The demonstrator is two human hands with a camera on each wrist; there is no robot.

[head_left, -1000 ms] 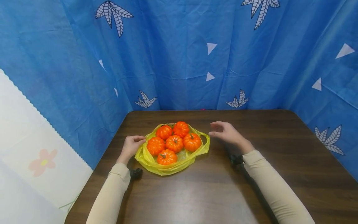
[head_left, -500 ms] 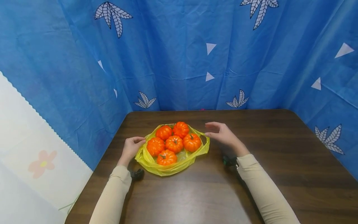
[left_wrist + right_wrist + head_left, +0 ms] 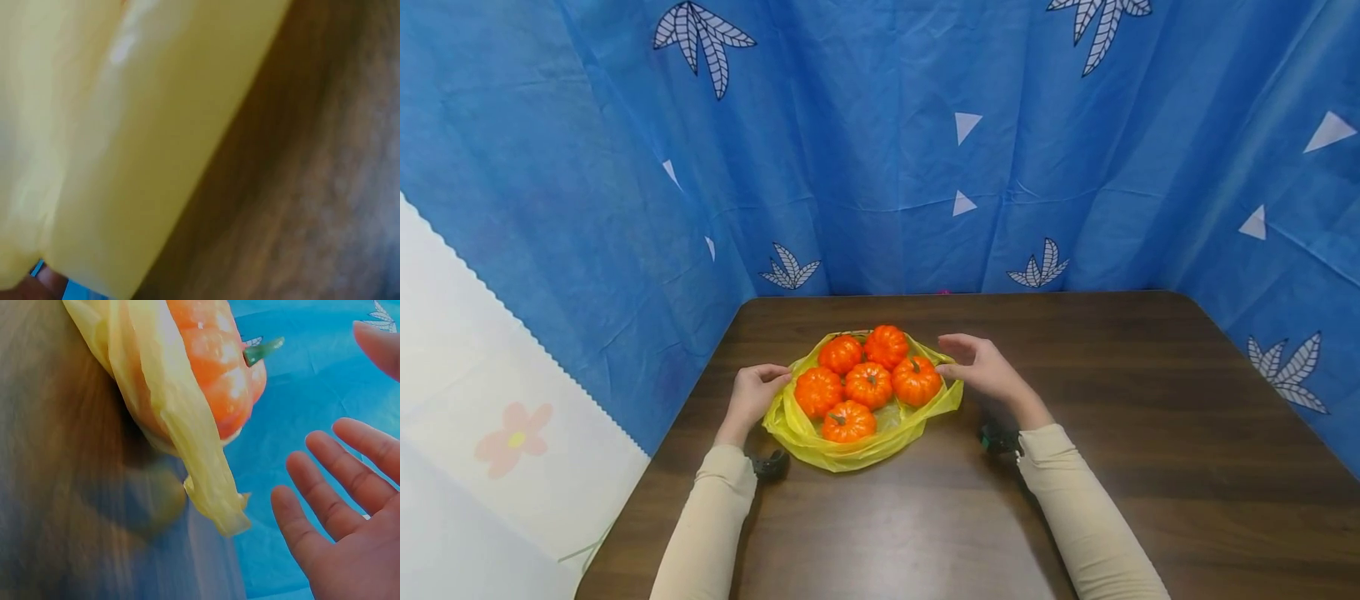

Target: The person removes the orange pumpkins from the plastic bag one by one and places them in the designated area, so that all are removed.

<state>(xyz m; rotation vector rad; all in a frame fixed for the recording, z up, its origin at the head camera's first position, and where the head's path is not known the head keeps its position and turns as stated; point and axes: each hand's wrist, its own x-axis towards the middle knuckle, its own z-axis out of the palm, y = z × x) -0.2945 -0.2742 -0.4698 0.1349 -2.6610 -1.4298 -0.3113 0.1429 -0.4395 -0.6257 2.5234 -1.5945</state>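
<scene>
A yellow plastic bag [image 3: 835,458] lies spread on the table with several small orange pumpkins [image 3: 868,385] in its wide mouth. At the bag's left edge, my left hand [image 3: 751,402] pinches the film between thumb and fingers. The left wrist view is mostly filled by the yellow bag [image 3: 144,137], with a bit of a finger [image 3: 53,280] at the lower corner. Beside the bag's right handle, my right hand [image 3: 992,371] has thumb and fingers spread apart. In the right wrist view, that handle [image 3: 194,437] hangs next to a green-stemmed pumpkin [image 3: 212,362], away from my fingertips [image 3: 284,497].
The dark brown wooden table [image 3: 1135,375] extends right of the bag and in front of it. A blue curtain [image 3: 880,167] with leaf prints hangs behind and at both sides. White cloth [image 3: 497,358] covers the left side.
My right hand has moved left and slightly toward me, up to the bag's right handle. The left hand, the bag and the pumpkins have stayed in place.
</scene>
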